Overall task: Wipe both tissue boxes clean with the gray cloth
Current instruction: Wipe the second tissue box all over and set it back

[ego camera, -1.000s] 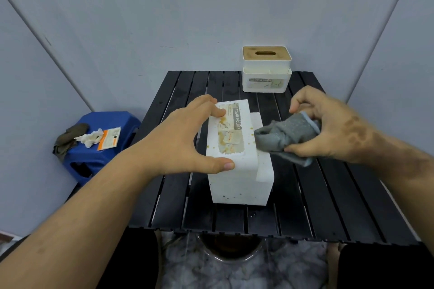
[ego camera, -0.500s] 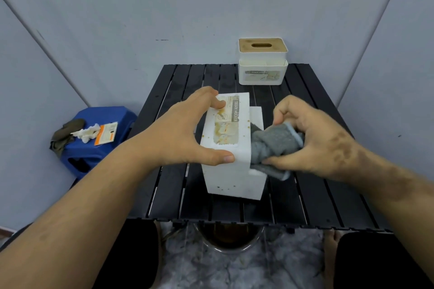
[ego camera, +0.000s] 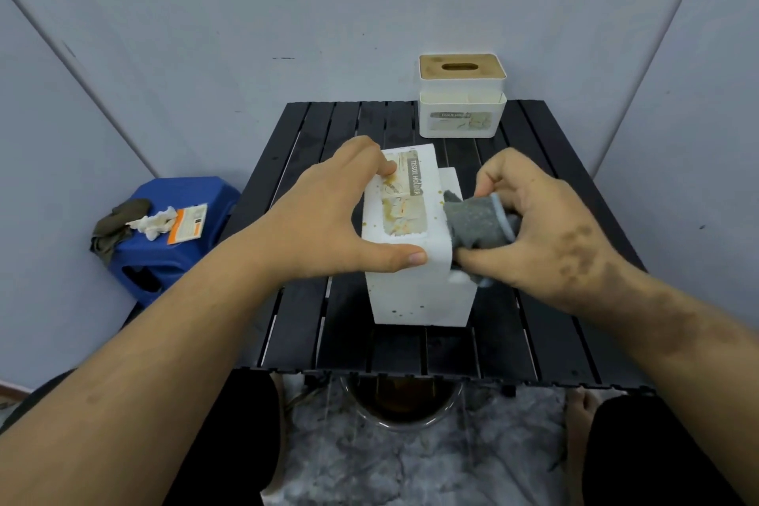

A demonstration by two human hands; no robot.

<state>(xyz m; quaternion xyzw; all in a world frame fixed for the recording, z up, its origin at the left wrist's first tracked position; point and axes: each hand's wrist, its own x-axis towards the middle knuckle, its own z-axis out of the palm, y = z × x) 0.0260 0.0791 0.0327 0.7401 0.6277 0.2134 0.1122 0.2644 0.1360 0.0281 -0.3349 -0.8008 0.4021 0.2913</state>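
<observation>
A person's left hand [ego camera: 328,218] spans the top of a white tissue box [ego camera: 415,255] lying on its side at the middle of a black slatted table [ego camera: 534,341], thumb curled over the near edge and fingers hooked over the far one — a firm grip that steadies it. The upturned face of the box carries a stained label reading "TISSUE HOLDER", and brown specks dot its white sides. The right hand [ego camera: 546,222] pinches a bunched gray cloth [ego camera: 476,224] between thumb and curled fingers, pressing it against the box's right side, just beside the label. A second tissue box [ego camera: 462,111], white with a wooden slotted lid, stands upright at the table's far edge, well apart from both hands. To the left of the table, a blue plastic stool [ego camera: 164,259] holds a dark rag [ego camera: 117,226], a crumpled white tissue [ego camera: 154,222] and an orange-and-white card [ego camera: 187,224] — all lying close together on its seat.
</observation>
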